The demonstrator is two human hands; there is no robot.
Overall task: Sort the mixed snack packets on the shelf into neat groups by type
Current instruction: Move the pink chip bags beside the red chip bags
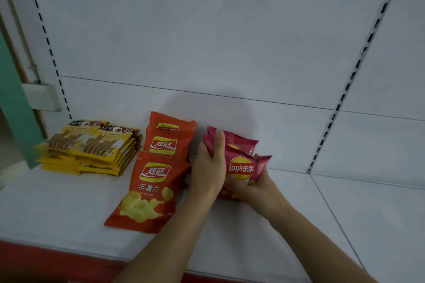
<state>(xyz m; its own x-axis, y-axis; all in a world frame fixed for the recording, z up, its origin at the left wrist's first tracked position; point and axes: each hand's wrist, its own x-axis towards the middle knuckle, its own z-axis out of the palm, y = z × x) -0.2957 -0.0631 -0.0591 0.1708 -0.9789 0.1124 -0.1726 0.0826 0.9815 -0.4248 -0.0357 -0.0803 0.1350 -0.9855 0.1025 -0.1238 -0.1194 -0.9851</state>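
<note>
We see a white shelf [287, 225] with three groups of snack packets lying on it in a row. At about five o'clock from the centre of the view sit the pink Lay's packets [243, 163], overlapping one another, and both hands are on them. The left hand [210, 165] lies along their nine o'clock side with its fingers straight and pressed flat against the pile, pointing toward twelve o'clock. The right hand [257, 187] comes in from five o'clock and cups the nearest pink packet from below, its fingers curled round the lower edge so that it grips the bag. Just beside the left hand, at nine o'clock from the pink pile, lie the orange chip packets [154, 181], three showing, each overlapping the one behind, the front one largest in view. Further toward nine o'clock, apart from the orange ones, the yellow packets [92, 147] are stacked in two side-by-side piles against the shelf's back corner. A white box [41, 96] is fixed to the wall at ten o'clock.
</note>
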